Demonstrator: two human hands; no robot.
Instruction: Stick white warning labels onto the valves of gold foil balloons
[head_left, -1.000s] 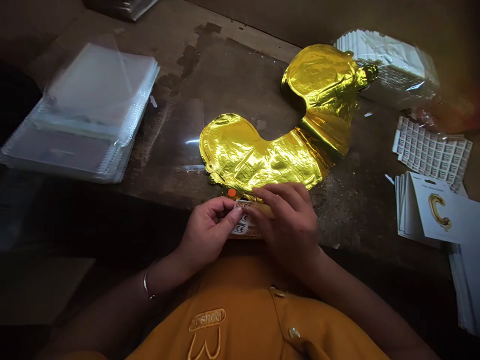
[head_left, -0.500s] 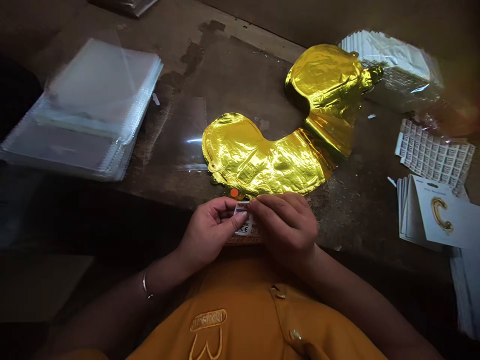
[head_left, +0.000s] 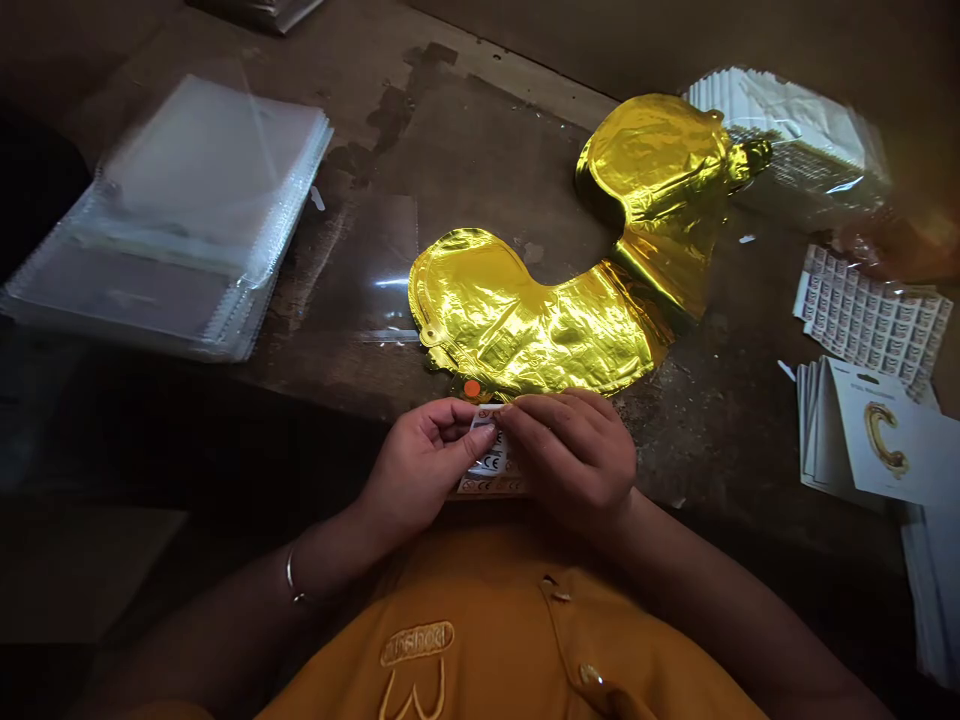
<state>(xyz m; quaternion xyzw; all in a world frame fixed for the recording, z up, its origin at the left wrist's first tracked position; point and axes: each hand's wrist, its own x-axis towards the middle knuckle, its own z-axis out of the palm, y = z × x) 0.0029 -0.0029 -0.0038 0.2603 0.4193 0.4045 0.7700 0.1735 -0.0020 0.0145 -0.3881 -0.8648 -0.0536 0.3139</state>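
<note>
clear bags (head_left: 217, 170), left | wrapped white stack (head_left: 799, 125), back right | C card (head_left: 911, 445), right

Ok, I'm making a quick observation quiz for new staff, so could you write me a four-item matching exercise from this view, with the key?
Column one
1. Balloon
2. Bags
3. C card
4. Left hand

Column two
a. white, toward the picture's right
b. thumb pressed on labels
c. clear, stacked toward the picture's left
d. shiny gold

Pairs: 1-d, 2-c, 3-a, 4-b
</note>
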